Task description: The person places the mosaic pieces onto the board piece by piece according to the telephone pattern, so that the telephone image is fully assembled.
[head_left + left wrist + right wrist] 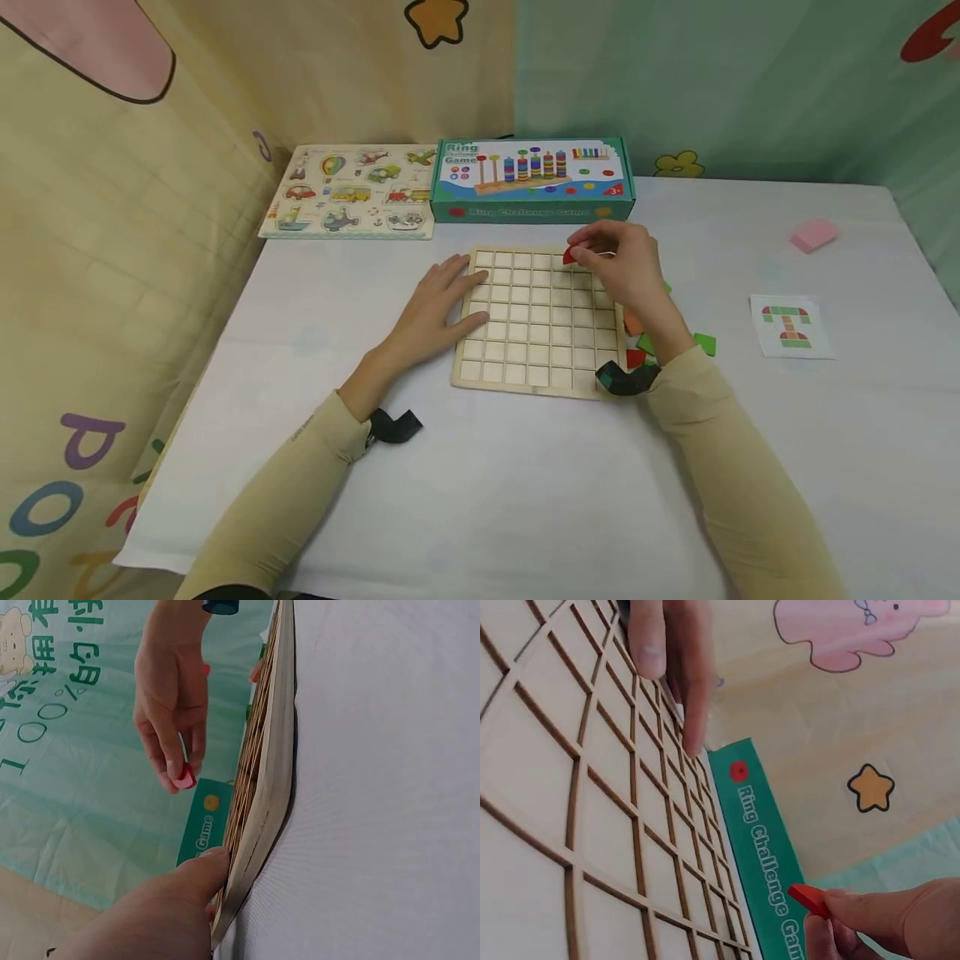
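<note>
A square wooden grid board (519,317) with raised dividers lies flat in the middle of the table, its cells bare. My left hand (431,312) rests on the board's left edge with fingers spread; in the left wrist view its thumb (199,874) lies at the board's rim. Over the far right part of the grid, my right hand (630,265) pinches a small red tile (567,256) between thumb and fingertips. From the right wrist, the red tile (810,900) shows above the board's surface, its thin side visible.
Loose green tiles (705,343), an orange tile (633,322) and a red tile (636,358) lie right of the board, partly under my right forearm. A pattern card (791,327) and pink block (813,236) sit farther right. Behind stand a Ring Challenge Game box (532,180) and vehicle puzzle (348,192).
</note>
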Motion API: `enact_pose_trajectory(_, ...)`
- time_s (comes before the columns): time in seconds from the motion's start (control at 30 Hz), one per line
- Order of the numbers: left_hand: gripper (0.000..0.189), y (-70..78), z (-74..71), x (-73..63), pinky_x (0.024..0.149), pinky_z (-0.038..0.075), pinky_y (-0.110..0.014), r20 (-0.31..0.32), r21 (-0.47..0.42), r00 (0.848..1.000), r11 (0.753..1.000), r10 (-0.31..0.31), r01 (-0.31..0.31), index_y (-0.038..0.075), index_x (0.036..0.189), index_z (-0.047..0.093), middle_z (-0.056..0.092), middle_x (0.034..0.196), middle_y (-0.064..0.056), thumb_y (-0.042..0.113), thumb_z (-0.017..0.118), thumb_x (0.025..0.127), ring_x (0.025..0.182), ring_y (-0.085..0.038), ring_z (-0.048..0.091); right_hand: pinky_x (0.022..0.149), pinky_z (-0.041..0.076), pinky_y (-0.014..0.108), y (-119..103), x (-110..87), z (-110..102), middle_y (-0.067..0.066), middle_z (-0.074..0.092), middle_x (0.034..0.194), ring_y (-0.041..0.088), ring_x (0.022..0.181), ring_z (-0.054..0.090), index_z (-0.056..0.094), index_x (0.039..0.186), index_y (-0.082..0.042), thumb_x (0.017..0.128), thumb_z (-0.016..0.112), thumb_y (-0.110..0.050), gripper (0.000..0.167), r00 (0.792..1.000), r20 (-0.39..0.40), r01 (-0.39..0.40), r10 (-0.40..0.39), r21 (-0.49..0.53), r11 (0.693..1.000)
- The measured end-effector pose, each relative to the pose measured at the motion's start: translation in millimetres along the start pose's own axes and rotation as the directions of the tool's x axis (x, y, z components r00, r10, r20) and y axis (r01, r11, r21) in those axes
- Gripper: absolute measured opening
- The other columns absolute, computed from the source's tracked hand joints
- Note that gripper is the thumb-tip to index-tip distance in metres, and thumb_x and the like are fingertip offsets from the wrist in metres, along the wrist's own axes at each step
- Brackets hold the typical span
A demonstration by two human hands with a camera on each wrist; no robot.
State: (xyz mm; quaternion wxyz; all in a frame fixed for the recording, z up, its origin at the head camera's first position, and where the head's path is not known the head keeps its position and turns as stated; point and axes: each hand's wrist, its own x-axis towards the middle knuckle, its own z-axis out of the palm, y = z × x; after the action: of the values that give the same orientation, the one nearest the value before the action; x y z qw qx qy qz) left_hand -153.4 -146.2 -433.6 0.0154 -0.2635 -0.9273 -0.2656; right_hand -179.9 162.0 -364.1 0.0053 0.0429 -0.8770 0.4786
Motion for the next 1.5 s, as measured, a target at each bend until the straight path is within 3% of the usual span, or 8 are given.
enact_pose_trajectory(0.2, 0.064, 2.8, 2.0, -6.3, 0.135, 0.011, -0.049, -0.007, 0.016, 1.0, 1.0, 0.0, 0.001, 0.014, 0.155, 0.051, 0.032, 0.171, -0.014, 0.043, 0.068, 0.101, 0.163, -0.031, 0.02, 0.09, 0.056, 0.033, 12, -3.3, 15, 0.015, 0.074, 0.109, 0.029, 0.102, 0.071, 0.075, 0.112, -0.006, 0.101, 0.071, -0.016, 0.016, 1.0, 0.006, -0.024, 0.025, -0.036, 0.999)
enact_pose_trajectory(0.37, 0.063, 4.5, -0.3, -6.9, 0.135, 0.011, -0.048, -0.009, 0.02, 1.0, 1.0, 0.019, -0.019, 0.015, 0.156, 0.051, 0.032, 0.172, -0.015, 0.043, 0.067, 0.102, 0.163, -0.031, 0.02, 0.094, 0.054, 0.044, 16, -4.8, 13, 0.018, 0.076, 0.102, 0.033, 0.095, 0.072, 0.074, 0.103, -0.002, 0.098, 0.073, -0.014, 0.013, 0.999, -0.038, 0.0, -0.005, -0.106, 0.994)
enact_pose_trajectory(0.5, 0.064, 4.4, -1.8, -5.6, 0.135, 0.009, -0.046, 0.0, 0.027, 1.0, 0.999, 0.016, -0.016, 0.016, 0.157, 0.049, 0.031, 0.172, -0.014, 0.044, 0.066, 0.103, 0.163, -0.03, 0.019, 0.083, 0.051, 0.043, 16, -7.3, 7, 0.018, 0.074, 0.088, 0.034, 0.086, 0.068, 0.073, 0.094, 0.0, 0.095, 0.078, -0.015, 0.015, 0.998, -0.062, -0.004, -0.008, -0.185, 0.983)
enact_pose_trajectory(0.6, 0.064, 3.6, -2.7, -4.1, 0.136, 0.008, -0.045, 0.0, 0.035, 1.0, 0.999, 0.012, -0.012, 0.016, 0.158, 0.049, 0.03, 0.172, -0.013, 0.044, 0.065, 0.103, 0.163, -0.029, 0.018, 0.078, 0.049, 0.043, 12, -8.3, 5, 0.017, 0.071, 0.081, 0.034, 0.087, 0.063, 0.072, 0.089, 0.0, 0.095, 0.079, -0.017, 0.019, 0.999, -0.044, -0.013, 0.002, -0.245, 0.969)
enact_pose_trajectory(1.0, 0.064, 2.9, -5.3, -1.0, 0.135, 0.009, -0.047, -0.009, 0.03, 1.0, 0.999, 0.014, -0.014, 0.015, 0.157, 0.05, 0.031, 0.172, -0.014, 0.044, 0.066, 0.102, 0.163, -0.03, 0.019, 0.071, 0.047, 0.04, 6, -4.5, -1, 0.014, 0.07, 0.079, 0.035, 0.096, 0.059, 0.074, 0.09, 0.0, 0.096, 0.078, -0.021, 0.023, 0.997, 0.039, -0.044, 0.059, -0.31, 0.95)
enact_pose_trajectory(1.2, 0.064, 3.8, -4.3, -1.3, 0.136, 0.009, -0.046, 0.0, 0.028, 1.0, 1.0, 0.006, -0.006, 0.015, 0.157, 0.049, 0.031, 0.172, -0.014, 0.044, 0.066, 0.102, 0.163, -0.03, 0.019, 0.075, 0.046, 0.039, 16, 0.6, -22, 0.019, 0.073, 0.092, 0.032, 0.099, 0.058, 0.078, 0.101, 0.001, 0.098, 0.075, -0.021, 0.022, 0.998, 0.04, -0.034, 0.047, -0.282, 0.959)
enact_pose_trajectory(1.37, 0.065, 3.4, -2.8, -0.5, 0.136, 0.008, -0.045, 0.006, 0.032, 1.0, 0.999, 0.002, -0.003, 0.016, 0.158, 0.048, 0.031, 0.172, -0.013, 0.045, 0.065, 0.102, 0.163, -0.029, 0.019, 0.081, 0.047, 0.038, 31, 6.6, -43, 0.024, 0.071, 0.114, 0.035, 0.107, 0.06, 0.074, 0.121, 0.0, 0.101, 0.071, -0.02, 0.028, 0.994, -0.032, -0.113, 0.108, -0.271, 0.956)
enact_pose_trajectory(1.5, 0.065, 2.6, -1.8, -0.3, 0.136, 0.008, -0.046, 0.008, 0.033, 1.0, 0.999, 0.004, -0.004, 0.015, 0.158, 0.048, 0.03, 0.172, -0.013, 0.045, 0.065, 0.102, 0.163, -0.029, 0.019, 0.085, 0.05, 0.039, 42, 9.2, -50, 0.024, 0.067, 0.122, 0.036, 0.112, 0.058, 0.07, 0.13, -0.001, 0.101, 0.072, -0.023, 0.037, 0.986, -0.024, -0.167, 0.167, -0.284, 0.944)
